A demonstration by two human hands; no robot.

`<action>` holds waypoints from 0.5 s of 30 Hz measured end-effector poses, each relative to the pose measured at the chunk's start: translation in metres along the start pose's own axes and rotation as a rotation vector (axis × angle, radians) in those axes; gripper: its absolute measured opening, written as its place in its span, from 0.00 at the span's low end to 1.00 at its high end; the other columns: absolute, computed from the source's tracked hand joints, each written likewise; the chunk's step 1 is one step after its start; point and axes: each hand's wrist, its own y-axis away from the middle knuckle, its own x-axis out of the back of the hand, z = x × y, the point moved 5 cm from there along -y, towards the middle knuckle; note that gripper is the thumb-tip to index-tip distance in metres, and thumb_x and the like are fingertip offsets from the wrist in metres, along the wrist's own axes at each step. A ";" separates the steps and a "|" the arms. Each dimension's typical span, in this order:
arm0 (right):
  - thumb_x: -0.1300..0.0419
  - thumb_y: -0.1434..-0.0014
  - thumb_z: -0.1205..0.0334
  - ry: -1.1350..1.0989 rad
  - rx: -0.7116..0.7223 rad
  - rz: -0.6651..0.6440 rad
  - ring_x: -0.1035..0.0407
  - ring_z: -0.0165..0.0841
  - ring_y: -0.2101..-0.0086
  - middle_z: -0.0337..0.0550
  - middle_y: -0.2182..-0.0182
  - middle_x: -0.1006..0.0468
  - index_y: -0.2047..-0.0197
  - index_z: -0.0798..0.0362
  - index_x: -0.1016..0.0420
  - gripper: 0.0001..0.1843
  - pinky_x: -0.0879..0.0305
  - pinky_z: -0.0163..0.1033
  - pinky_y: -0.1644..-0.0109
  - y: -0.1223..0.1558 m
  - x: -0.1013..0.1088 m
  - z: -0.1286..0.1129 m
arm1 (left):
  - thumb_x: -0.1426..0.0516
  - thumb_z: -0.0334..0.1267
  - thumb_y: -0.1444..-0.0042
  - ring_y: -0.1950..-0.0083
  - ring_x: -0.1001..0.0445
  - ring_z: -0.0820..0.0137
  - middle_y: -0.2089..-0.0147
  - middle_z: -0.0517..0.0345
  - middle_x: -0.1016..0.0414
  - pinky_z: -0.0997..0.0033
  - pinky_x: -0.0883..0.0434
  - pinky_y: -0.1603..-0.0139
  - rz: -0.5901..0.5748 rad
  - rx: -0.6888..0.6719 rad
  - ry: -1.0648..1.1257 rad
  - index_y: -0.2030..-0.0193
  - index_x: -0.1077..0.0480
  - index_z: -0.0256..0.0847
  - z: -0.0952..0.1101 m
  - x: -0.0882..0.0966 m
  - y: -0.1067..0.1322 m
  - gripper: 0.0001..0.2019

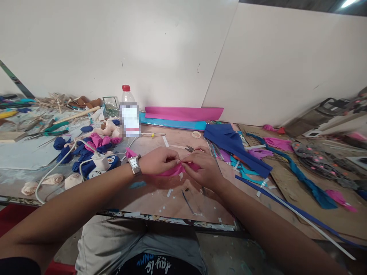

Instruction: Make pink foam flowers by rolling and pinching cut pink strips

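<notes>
Between my two hands is a piece of bright pink crepe paper or fabric (171, 171), low over the table. My left hand (157, 160), with a watch (134, 165) on its wrist, pinches the piece at its upper edge. Close against it, my right hand (203, 168) grips the same piece with thumb and fingers. The fingertips of both hands nearly meet. Just behind the right hand lie small scissors or snips (189, 148), partly covered by its fingers. White paper scraps (169, 193) and a thin dark strip (187, 202) lie in front of the hands.
Left are blue and pink bundles (83, 151), a white cable with plug (100, 162) and green-handled pliers (56, 129). A red-capped bottle (128, 110) stands behind. Pink sheet (183, 113), tape ring (196, 134) and blue material (226, 139) lie toward the wall. Cardboard (282, 183) is right.
</notes>
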 end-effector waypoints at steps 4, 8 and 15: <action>0.38 0.35 0.61 -0.023 -0.044 -0.002 0.24 0.38 0.63 0.40 0.66 0.15 0.62 0.47 0.21 0.04 0.39 0.52 0.44 0.000 -0.001 0.003 | 0.49 0.44 0.32 0.68 0.31 0.71 0.68 0.57 0.23 0.70 0.41 0.66 0.074 -0.001 -0.186 0.62 0.24 0.40 0.006 -0.001 0.004 0.16; 0.38 0.36 0.60 -0.021 -0.067 0.012 0.26 0.39 0.61 0.42 0.66 0.16 0.62 0.48 0.21 0.04 0.37 0.51 0.47 0.000 -0.001 0.005 | 0.49 0.45 0.31 0.68 0.28 0.68 0.67 0.55 0.21 0.69 0.42 0.66 0.119 0.027 -0.355 0.60 0.23 0.42 0.009 -0.003 0.005 0.15; 0.40 0.38 0.64 -0.060 -0.120 -0.009 0.29 0.40 0.60 0.43 0.66 0.21 0.63 0.50 0.23 0.03 0.38 0.50 0.49 0.001 -0.003 0.004 | 0.53 0.47 0.28 0.63 0.24 0.67 0.62 0.54 0.19 0.69 0.42 0.66 0.111 -0.020 -0.498 0.57 0.24 0.43 0.007 -0.009 0.004 0.18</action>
